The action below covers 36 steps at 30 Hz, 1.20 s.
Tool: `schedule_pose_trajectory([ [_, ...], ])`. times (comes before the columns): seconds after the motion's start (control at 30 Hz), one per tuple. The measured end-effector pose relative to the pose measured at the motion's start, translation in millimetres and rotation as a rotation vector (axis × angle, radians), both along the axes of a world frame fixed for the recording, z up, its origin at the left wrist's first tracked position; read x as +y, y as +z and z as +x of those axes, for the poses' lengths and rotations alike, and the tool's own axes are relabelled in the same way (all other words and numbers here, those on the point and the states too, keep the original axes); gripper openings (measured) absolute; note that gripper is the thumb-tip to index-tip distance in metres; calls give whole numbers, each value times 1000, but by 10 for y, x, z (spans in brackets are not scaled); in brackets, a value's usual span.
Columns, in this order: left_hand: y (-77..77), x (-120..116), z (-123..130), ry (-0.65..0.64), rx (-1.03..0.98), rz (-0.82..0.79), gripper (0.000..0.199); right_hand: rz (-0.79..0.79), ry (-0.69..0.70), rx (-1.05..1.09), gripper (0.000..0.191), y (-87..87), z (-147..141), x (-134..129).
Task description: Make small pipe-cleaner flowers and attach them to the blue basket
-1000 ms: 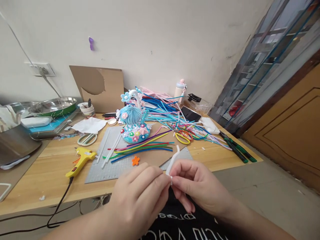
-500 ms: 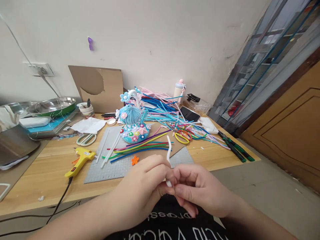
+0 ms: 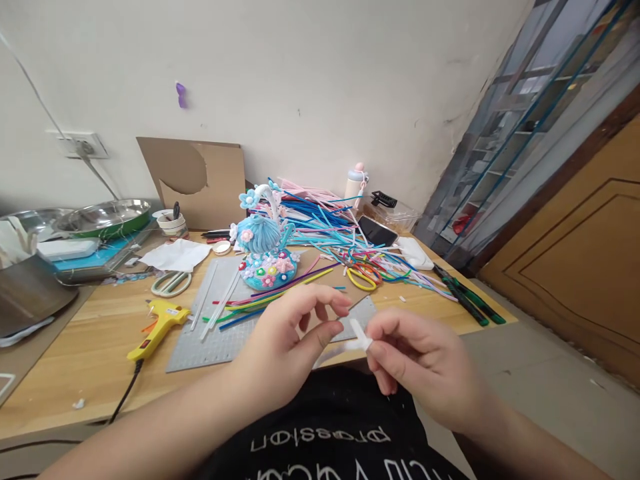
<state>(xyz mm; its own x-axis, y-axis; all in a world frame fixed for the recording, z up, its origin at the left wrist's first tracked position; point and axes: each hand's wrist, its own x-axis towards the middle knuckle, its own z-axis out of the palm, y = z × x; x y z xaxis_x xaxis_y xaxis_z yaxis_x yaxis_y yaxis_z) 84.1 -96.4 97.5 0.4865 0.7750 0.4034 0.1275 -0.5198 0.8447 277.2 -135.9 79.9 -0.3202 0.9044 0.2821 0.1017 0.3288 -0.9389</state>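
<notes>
My right hand (image 3: 410,357) pinches a white pipe cleaner (image 3: 360,332), bent so that a short end points up and a blurred length reaches left. My left hand (image 3: 300,347) is just left of it, thumb and forefinger apart, with nothing seen between them. Behind my hands, several coloured pipe cleaners (image 3: 240,316) lie on a grey cutting mat (image 3: 193,350). A light blue decorated piece (image 3: 267,270) with small flowers and beads stands at the mat's back edge. The orange flower is not visible now.
A yellow glue gun (image 3: 159,328) with a black cable lies left of the mat, near white-handled scissors (image 3: 171,284). At the back is a large pile of pipe cleaners (image 3: 315,210). Green-handled pliers (image 3: 467,297), a phone (image 3: 377,231) and a bottle (image 3: 355,187) are to the right.
My hands have moved apart. My left hand has opened off the white pipe cleaner, which stays in my right hand and now points differently. The orange flower has become hidden.
</notes>
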Motion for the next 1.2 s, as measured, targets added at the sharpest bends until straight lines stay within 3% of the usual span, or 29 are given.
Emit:
schedule_pose_trajectory([
  [0.07,-54,56,14,36,10,404,22,-171,53,221,11,-34,-32,71],
  [0.13,-88,117,34,27,-1,662,24,-280,129,387,12,-59,-70,150],
  [0.23,-93,194,40,89,-15,830,17,-388,214,520,13,-76,-114,253],
  [0.33,-97,229,-13,130,55,885,14,-466,237,537,16,-101,-137,317],
  [0.47,-162,212,-122,147,160,819,17,-488,236,468,19,-176,-161,349],
  [0.67,-237,126,-172,-52,104,473,14,-450,345,406,20,-265,-212,345],
  [0.8,-238,109,-173,-103,45,344,8,-438,389,371,21,-279,-243,340],
  [0.97,-132,186,-160,-134,40,196,11,-427,436,271,25,-164,-201,415],
  [1.1,17,252,-143,-173,77,237,11,-416,479,162,25,-13,-147,502],
  [1.2,80,281,-131,-198,80,198,13,-285,470,93,24,51,-140,538],
])
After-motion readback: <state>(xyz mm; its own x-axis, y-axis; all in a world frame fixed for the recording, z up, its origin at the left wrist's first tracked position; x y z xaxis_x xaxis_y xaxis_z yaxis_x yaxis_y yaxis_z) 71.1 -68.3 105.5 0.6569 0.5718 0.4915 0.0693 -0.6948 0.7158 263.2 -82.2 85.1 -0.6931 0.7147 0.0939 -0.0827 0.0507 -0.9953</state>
